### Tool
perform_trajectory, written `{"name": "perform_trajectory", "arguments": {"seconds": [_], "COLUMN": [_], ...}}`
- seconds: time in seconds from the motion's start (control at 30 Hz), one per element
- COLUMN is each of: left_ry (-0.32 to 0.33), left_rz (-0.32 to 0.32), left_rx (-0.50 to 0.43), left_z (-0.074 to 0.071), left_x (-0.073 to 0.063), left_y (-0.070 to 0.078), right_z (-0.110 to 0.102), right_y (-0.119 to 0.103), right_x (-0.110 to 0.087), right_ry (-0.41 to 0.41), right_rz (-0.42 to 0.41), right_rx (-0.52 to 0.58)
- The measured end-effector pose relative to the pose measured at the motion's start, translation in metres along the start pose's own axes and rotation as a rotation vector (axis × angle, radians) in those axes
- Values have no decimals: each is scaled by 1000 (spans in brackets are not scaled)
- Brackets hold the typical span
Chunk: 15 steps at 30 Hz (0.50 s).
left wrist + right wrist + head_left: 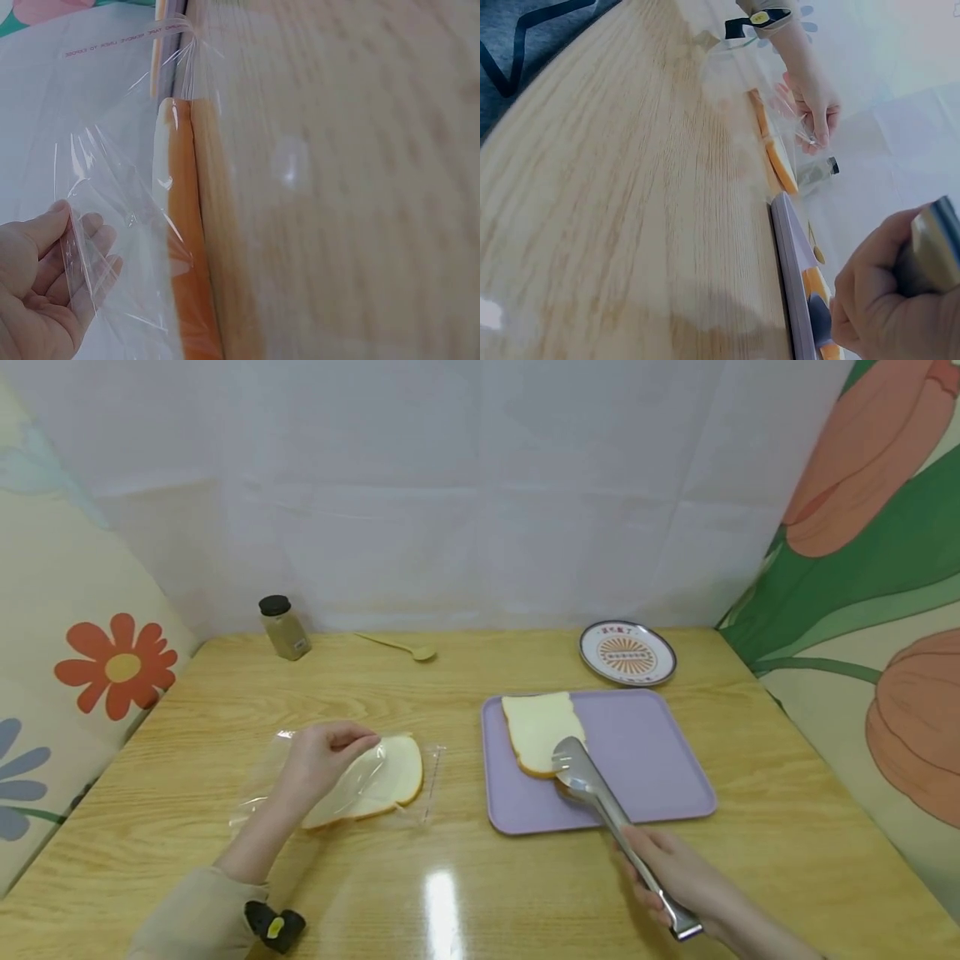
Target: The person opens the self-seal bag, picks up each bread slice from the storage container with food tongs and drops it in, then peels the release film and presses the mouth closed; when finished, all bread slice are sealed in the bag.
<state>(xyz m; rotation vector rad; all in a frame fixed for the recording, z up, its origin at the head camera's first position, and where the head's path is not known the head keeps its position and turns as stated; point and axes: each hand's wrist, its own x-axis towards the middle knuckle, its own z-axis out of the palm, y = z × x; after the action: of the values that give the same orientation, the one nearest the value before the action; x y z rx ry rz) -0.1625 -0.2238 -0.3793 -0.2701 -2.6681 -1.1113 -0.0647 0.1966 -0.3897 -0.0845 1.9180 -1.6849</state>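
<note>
Wood-grain table (360,893), smooth purple tray (645,777), hands both full

Left of the tray there's a crinkly clear bag (367,774) with bagged bread (401,777) inside, its film pinched up by the left hand (322,762). White, brown-crusted bread slice (540,727) sits on the tray's left side, shiny metal tongs (613,806) with tips at its corner, right hand (675,875) wrapped round the handles. Left wrist cam catches red lettering (124,41) I can't make out in the head view.
</note>
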Motion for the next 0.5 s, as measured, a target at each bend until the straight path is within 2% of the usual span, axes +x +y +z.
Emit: {"name": "perform_trajectory", "arguments": {"seconds": [0.2, 0.5], "left_ry": [2, 11], "left_rz": [12, 31], "left_rx": [14, 6], "left_z": [1, 1], "left_x": [2, 0], "left_y": [1, -1], "right_z": [4, 9], "right_y": [-2, -10], "right_x": [8, 26], "right_ry": [31, 81], "right_rz": [-18, -4], "right_rx": [-18, -15]}}
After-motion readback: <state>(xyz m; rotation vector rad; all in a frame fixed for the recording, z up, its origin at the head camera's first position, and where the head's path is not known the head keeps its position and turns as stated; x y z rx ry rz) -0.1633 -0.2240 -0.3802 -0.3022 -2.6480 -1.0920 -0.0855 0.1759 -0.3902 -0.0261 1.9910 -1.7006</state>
